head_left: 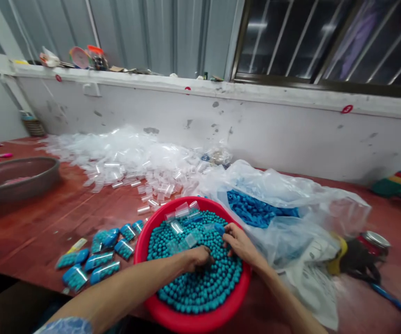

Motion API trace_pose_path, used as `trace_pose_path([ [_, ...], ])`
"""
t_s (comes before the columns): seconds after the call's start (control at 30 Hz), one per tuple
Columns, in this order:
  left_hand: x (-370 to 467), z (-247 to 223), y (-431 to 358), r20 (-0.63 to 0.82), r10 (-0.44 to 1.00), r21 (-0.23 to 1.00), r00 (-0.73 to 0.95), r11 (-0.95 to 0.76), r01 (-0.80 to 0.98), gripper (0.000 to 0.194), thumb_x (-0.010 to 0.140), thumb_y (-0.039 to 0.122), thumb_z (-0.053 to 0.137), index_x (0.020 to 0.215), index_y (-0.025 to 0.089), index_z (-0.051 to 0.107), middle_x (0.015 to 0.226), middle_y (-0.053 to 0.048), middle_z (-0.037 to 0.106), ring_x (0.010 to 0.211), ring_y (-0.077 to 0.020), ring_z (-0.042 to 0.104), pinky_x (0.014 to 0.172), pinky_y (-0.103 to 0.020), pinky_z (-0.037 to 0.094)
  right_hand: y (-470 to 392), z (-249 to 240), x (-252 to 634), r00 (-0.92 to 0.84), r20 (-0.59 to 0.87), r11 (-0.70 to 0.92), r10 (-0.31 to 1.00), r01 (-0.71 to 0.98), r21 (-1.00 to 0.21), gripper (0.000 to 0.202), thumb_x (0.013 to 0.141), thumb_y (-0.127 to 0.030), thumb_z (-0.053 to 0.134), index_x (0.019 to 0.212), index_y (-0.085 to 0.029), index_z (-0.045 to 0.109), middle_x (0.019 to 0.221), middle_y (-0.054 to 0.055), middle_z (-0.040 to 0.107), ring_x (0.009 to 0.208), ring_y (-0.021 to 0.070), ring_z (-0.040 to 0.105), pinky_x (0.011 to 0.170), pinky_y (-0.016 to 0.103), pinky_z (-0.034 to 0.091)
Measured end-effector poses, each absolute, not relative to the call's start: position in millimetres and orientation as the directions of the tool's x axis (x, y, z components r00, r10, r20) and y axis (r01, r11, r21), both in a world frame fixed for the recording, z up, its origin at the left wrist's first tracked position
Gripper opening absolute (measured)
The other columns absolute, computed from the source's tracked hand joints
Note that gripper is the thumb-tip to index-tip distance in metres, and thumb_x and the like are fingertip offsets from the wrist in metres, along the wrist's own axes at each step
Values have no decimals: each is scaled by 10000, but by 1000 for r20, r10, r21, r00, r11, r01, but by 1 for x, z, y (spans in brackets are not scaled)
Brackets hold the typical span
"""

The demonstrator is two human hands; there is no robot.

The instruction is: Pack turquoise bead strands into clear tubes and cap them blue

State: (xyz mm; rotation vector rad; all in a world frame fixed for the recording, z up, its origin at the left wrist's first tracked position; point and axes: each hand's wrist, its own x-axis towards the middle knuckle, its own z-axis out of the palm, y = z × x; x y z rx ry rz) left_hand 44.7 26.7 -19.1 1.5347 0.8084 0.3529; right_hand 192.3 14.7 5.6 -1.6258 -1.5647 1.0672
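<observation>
A red basin [193, 322] is filled with turquoise beads [193, 297]. My left hand [198, 259] reaches down into the beads, its fingers curled; whatever they grip is hidden. At the basin's right side my right hand [240, 243] pinches a blue cap [219, 228] at its fingertips. Several clear plastic tubes [182, 210] lie on the beads toward the far rim. Left of the basin, several bead-filled tubes with blue caps [99, 260] rest on the red table [43, 227].
A large heap of clear tubes [127, 153] spreads along the wall. Right of the basin stands a plastic bag [312, 199] with blue caps [256, 208] inside. A grey basin [19, 178] sits at left. A red jar with a metal lid [374, 243] is at right.
</observation>
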Motion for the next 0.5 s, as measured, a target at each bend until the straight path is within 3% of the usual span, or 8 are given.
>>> trace_pose_path([
  [0.1,39,-22,32,-313,650,949,693,199,242,331,720,357,600,968,142,554,851,-41,590,753,-152,552,662,-312,447,13,5,193,-37,-144,-129,989,272,-954,132,746,-237,378,876,-216,380,663,-40,511,486,119,522,328,193,384],
  [0.17,30,-22,35,-368,636,928,679,298,224,354,646,386,654,895,146,576,719,-12,573,659,-132,527,604,-277,408,12,4,193,-66,-107,-87,992,253,-964,141,765,-269,392,895,-216,402,602,-61,467,409,91,445,306,173,331],
  [0.27,17,-20,39,-436,623,887,650,418,195,391,622,429,635,894,154,575,681,6,537,596,-111,481,553,-244,350,10,1,193,-93,-79,-51,993,272,-961,188,804,-329,379,898,-204,483,545,-68,411,368,70,368,315,170,301],
  [0.4,6,-17,39,-434,659,880,614,455,133,427,611,393,646,950,146,569,737,-5,543,641,-109,470,584,-232,322,5,-2,189,-107,-96,-61,990,290,-955,243,793,-305,413,981,-198,523,599,-41,462,438,96,447,341,185,352],
  [0.5,3,-15,36,-383,673,895,633,440,74,352,635,356,638,904,138,576,727,-2,540,643,-100,467,597,-222,319,-1,0,183,-109,-25,16,994,357,-934,343,784,-254,426,1118,-207,486,663,-23,526,523,125,506,420,217,408],
])
